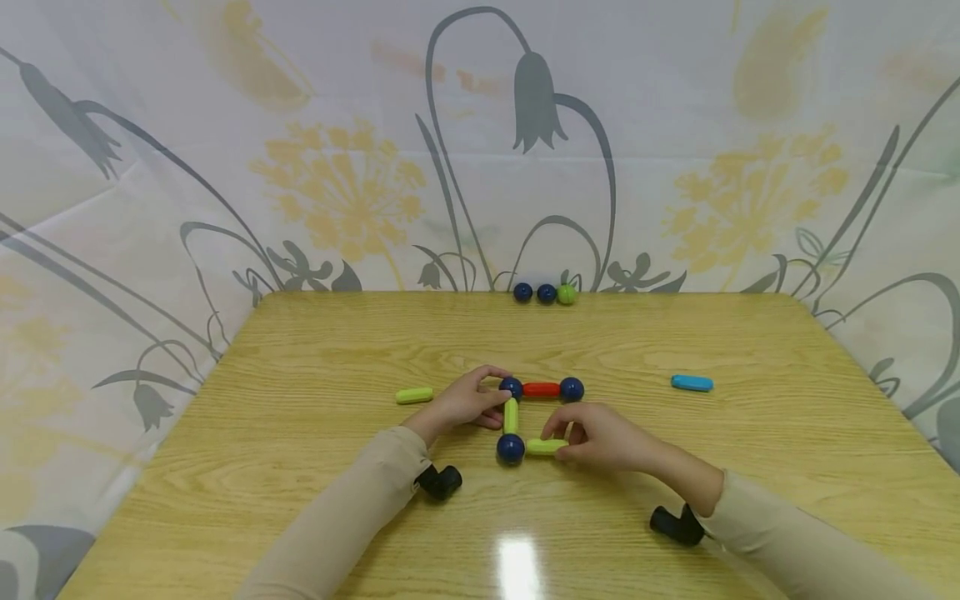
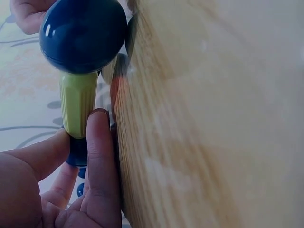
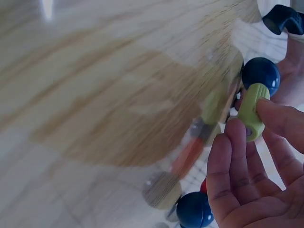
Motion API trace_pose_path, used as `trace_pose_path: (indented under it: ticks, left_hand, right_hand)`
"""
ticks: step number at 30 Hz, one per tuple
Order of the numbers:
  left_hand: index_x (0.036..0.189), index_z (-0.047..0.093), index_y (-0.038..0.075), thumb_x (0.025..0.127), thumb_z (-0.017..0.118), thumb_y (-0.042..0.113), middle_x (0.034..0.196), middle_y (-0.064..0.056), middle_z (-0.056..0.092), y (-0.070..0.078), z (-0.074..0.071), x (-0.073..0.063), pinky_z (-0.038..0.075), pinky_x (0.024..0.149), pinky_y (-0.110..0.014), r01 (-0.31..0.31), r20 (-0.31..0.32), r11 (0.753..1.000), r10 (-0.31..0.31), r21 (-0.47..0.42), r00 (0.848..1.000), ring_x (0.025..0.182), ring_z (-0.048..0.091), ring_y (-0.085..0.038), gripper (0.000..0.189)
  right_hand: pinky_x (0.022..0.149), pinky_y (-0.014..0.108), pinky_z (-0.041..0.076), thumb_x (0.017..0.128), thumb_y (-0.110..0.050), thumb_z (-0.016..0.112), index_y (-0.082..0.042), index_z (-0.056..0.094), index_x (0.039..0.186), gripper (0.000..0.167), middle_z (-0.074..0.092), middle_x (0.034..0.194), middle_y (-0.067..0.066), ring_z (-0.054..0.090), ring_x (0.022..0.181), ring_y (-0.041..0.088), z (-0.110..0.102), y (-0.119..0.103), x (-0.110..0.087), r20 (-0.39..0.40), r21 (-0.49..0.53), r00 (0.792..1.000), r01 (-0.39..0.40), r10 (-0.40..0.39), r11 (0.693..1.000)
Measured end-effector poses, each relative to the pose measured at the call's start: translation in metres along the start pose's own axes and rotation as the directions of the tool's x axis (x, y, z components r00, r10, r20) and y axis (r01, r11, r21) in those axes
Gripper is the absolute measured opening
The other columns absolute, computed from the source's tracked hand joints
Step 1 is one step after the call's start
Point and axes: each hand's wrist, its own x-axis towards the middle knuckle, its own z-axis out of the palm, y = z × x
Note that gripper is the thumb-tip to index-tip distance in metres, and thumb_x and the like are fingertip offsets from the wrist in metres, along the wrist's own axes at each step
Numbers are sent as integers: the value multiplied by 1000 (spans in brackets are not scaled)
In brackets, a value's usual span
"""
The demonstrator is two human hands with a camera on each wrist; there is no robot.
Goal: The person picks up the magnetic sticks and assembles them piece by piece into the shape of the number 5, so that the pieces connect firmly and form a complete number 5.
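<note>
My left hand (image 1: 465, 402) grips the far-left dark blue ball (image 1: 511, 387) of a small ball-and-rod frame lying on the table. From that ball a red rod (image 1: 542, 389) runs right to another blue ball (image 1: 572, 389). A yellow-green rod (image 1: 511, 417) runs from it towards me to a near blue ball (image 1: 511, 448). Between thumb and fingers, my right hand (image 1: 609, 437) pinches a second yellow-green rod (image 3: 253, 111). Its far end is at the right side of the near ball; whether they touch, I cannot tell.
A loose yellow-green rod (image 1: 414, 396) lies left of my left hand. Off to the right is a blue rod (image 1: 692, 382). Along the table's back edge sit two blue balls (image 1: 546, 293) and a green ball (image 1: 566, 294), before a flower-patterned cloth (image 1: 480, 167).
</note>
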Motion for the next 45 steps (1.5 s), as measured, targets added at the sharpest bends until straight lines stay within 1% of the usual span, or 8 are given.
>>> trace_pose_path:
  ticks: [7, 11, 19, 26, 32, 35, 40, 45]
  left_hand:
    - [134, 45, 9, 97, 52, 13, 92, -13, 62, 2, 1, -1, 56, 64, -32, 9, -13, 1000, -9, 8, 1000, 66, 61, -17, 38]
    - [134, 44, 10, 97, 52, 12, 95, -13, 62, 1, 1, 0, 56, 64, -32, 8, -15, 1000, -8, 15, 1000, 66, 61, -17, 38]
    - [135, 44, 10, 97, 52, 12, 97, -14, 62, 1, 0, -1, 56, 65, -32, 4, -12, 1000, -4, 21, 1000, 67, 61, -17, 39]
    - [135, 44, 10, 97, 52, 12, 99, -13, 62, 1, -1, -1, 56, 65, -32, 3, -8, 1000, -3, 19, 1000, 67, 61, -17, 39]
    - [135, 44, 9, 97, 52, 12, 99, -13, 63, -1, -1, -1, 56, 65, -32, 3, -6, 1000, -3, 11, 1000, 67, 62, -18, 39]
    - [135, 44, 10, 97, 52, 12, 98, -13, 63, -1, -1, -1, 56, 65, -32, 4, -5, 1000, -4, 10, 1000, 67, 61, -18, 39]
    - [135, 44, 10, 97, 53, 13, 94, -13, 63, -1, -1, 0, 56, 64, -32, 8, -4, 1000, -8, 7, 1000, 65, 61, -17, 39]
    - [135, 44, 10, 97, 53, 12, 93, -13, 63, -1, -1, 1, 56, 63, -32, 5, -5, 1000, -5, 6, 1000, 65, 61, -17, 39]
  right_hand:
    - [65, 25, 50, 84, -8, 70, -8, 65, 101, 17, 60, 92, 0, 57, 71, 9, 0, -3, 2, 1, 13, 1000, 9, -9, 1000]
    - [67, 25, 51, 83, -8, 70, -7, 64, 101, 19, 60, 92, 0, 58, 74, 9, -2, -2, -1, -7, 22, 1000, 15, -15, 1000]
    - [68, 26, 52, 85, -6, 68, -3, 63, 104, 20, 60, 93, 5, 58, 75, 11, -16, 3, -6, -38, 21, 999, 22, -21, 1000]
    - [62, 26, 50, 86, -4, 66, -1, 63, 105, 19, 59, 93, 8, 56, 72, 12, -29, 16, -6, -91, 41, 996, 16, -12, 999]
    - [65, 27, 51, 86, -3, 66, 0, 64, 104, 19, 60, 91, 9, 58, 72, 13, -38, 28, -3, -119, 37, 993, 6, -1, 999]
    - [64, 27, 51, 86, -3, 66, -1, 64, 105, 19, 59, 91, 8, 59, 72, 15, -43, 35, -2, -135, 38, 991, -8, 13, 999]
    - [61, 27, 50, 86, -4, 66, -2, 63, 105, 19, 60, 91, 6, 59, 72, 16, -51, 45, -1, -164, 17, 986, -17, 19, 1000]
    - [61, 28, 50, 85, -1, 66, 0, 63, 106, 21, 60, 91, 6, 58, 72, 15, -58, 54, 4, -188, -21, 982, -41, 36, 999]
